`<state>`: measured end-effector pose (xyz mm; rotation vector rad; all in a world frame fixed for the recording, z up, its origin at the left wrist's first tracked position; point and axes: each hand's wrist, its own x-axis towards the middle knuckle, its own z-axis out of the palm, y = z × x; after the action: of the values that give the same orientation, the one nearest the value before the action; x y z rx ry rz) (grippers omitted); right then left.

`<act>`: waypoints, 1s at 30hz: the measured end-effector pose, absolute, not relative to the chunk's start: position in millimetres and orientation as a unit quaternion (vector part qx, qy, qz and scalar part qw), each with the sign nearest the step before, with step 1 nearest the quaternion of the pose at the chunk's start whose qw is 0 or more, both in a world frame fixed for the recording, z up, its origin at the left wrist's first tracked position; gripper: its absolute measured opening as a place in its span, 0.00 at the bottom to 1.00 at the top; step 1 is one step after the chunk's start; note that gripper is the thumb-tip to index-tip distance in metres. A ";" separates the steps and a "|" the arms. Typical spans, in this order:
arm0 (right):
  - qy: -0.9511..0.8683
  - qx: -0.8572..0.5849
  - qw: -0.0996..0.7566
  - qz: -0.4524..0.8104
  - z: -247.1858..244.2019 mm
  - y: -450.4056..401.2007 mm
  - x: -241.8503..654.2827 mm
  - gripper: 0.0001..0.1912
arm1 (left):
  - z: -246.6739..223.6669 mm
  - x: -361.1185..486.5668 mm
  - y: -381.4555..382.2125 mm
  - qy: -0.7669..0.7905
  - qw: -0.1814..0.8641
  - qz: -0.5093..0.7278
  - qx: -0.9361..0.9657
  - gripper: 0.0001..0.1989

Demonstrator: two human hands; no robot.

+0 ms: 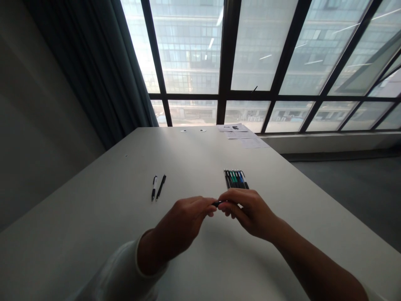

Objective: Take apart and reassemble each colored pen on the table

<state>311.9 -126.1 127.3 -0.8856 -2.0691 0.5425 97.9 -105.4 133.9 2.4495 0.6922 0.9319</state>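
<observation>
Pen (219, 203) pinched between left hand (179, 228) and right hand (252, 214) over the worktop (103, 209). Pen row (235, 179) sits just beyond, at twelve o'clock.

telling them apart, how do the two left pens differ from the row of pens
The two pens lie loose, slightly apart, black with white; the row of pens is many more, side by side, with green and blue, and lies further right. Both lie on the white table.
</observation>
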 end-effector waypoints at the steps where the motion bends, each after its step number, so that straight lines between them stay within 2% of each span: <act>1: -0.818 -0.350 0.404 0.213 128.1 -126.2 312.5 0.09 | 133.8 98.0 -105.3 0.251 0.222 0.339 0.879 0.11; 9: -0.771 -0.414 0.413 0.252 133.3 -128.3 311.1 0.10 | 132.4 99.6 -107.4 0.277 0.199 0.342 0.876 0.08; 14: -0.790 -0.351 0.428 0.265 138.2 -130.5 311.0 0.03 | 132.3 99.3 -108.1 0.290 0.186 0.330 0.879 0.05; 20: -0.745 -0.391 0.414 0.348 137.9 -132.9 311.3 0.07 | 129.0 99.0 -107.4 0.301 0.180 0.318 0.881 0.05; 22: -0.748 -0.397 0.402 0.347 137.0 -132.6 311.2 0.08 | 128.0 98.6 -107.0 0.307 0.170 0.311 0.883 0.05; 26: -0.760 -0.372 0.425 0.321 136.7 -131.7 310.5 0.05 | 126.5 97.7 -106.6 0.308 0.167 0.311 0.883 0.05; 30: -0.738 -0.384 0.425 0.358 137.5 -130.6 309.8 0.08 | 125.1 97.8 -106.3 0.303 0.156 0.309 0.888 0.05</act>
<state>309.8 -130.6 137.5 -0.9605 -1.8444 0.8947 97.8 -106.3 125.1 2.5425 0.8662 0.8849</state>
